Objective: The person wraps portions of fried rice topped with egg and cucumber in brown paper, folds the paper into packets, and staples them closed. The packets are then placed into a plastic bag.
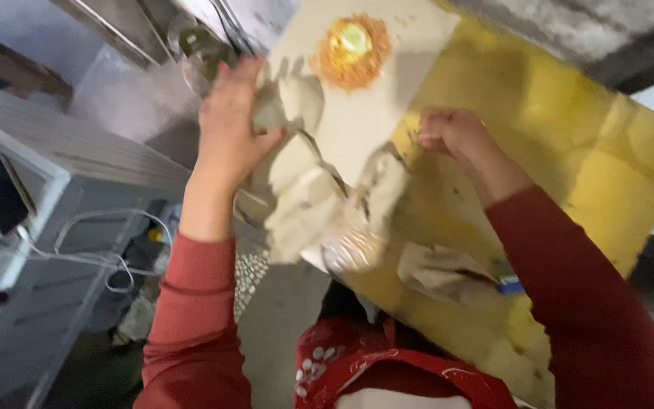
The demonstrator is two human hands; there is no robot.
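My left hand point(230, 125) is raised at the left edge of a pale board point(365, 125) and grips a crumpled whitish wrapper or cloth point(285, 102). My right hand point(448, 132) is curled into a fist over the yellow worktop point(569, 151), near the board's right edge; whether it holds anything small is unclear. A round orange and yellow food piece point(351, 49) lies on the far end of the board. More crumpled pale wrappers point(319, 204) lie on the near end. The picture is motion-blurred.
A grey cabinet with white cables point(54, 235) stands at the left. A crumpled bag point(437, 273) and a small blue object point(510, 286) lie on the near part of the worktop. Metal parts point(198, 45) show at the top left.
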